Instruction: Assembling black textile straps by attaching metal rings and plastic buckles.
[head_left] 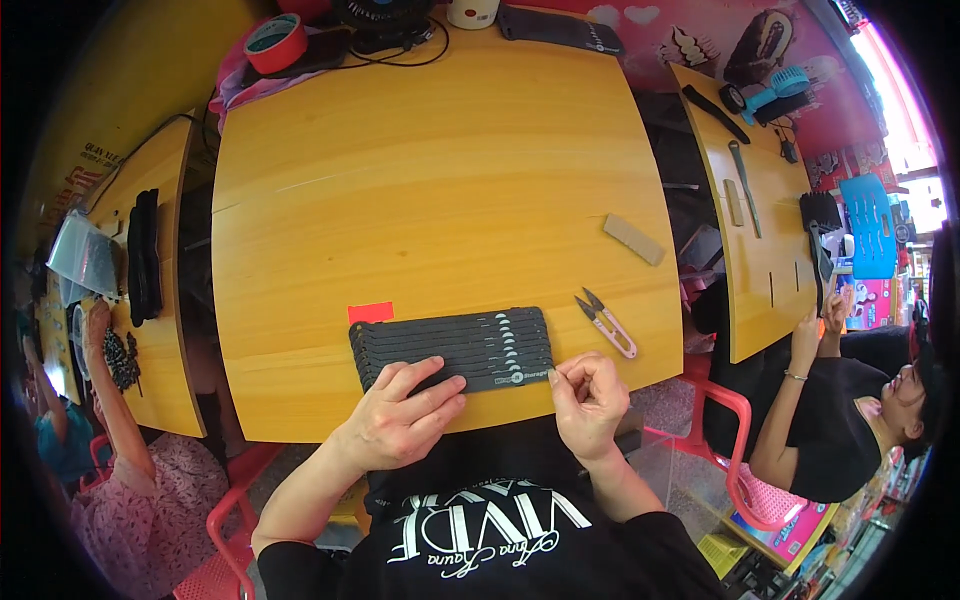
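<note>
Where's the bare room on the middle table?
Widest: the table between the far edge's tape roll and fan and the near dark stack. Another lies between stack and left edge. Crowded: the near middle, with left hand and right hand at the stack, and the right side, with snips and tan block.

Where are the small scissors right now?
In the head view, the scissors lie on the right side of the table, between the tan block and the person's right hand.
</note>
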